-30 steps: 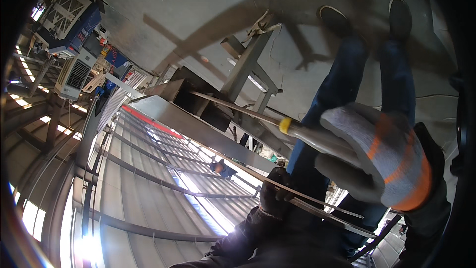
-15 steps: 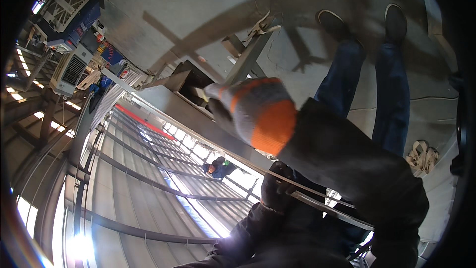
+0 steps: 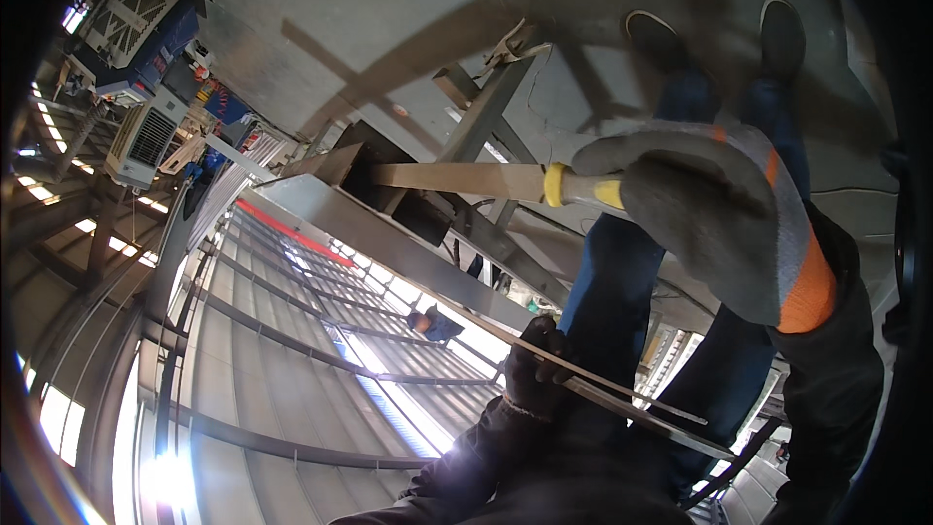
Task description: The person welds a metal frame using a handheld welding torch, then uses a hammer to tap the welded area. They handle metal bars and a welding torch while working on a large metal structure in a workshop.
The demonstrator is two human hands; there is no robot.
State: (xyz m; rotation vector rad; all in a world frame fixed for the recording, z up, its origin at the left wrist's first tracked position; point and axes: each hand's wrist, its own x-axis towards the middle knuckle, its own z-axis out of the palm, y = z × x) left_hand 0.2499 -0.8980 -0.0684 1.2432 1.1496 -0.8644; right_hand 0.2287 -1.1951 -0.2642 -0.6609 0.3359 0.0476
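Note:
My right hand (image 3: 709, 209), in a grey and orange glove with a dark coated palm, is closed around the yellow-and-grey handle of what looks like a flat file (image 3: 462, 178). Its long flat blade points left, the far end at the dark opening of a box-shaped metal piece (image 3: 340, 163). Lower down, my left hand (image 3: 536, 367), in a dark glove, has its fingers wrapped round a long narrow metal bar (image 3: 641, 413). A thinner strip runs alongside that bar. The blade's tip is hard to separate from the metal behind it.
A grey metal beam (image 3: 418, 258) slants across the middle, with a steel support leg (image 3: 491, 107) beyond it. My shoes (image 3: 782, 37) stand on the concrete floor at the upper right. Machines (image 3: 136, 29) fill the upper left. Another person (image 3: 435, 325) is far off.
My right hand has moved right, away from the box-shaped piece, and the file's blade has come into sight. My left hand stays on the bar.

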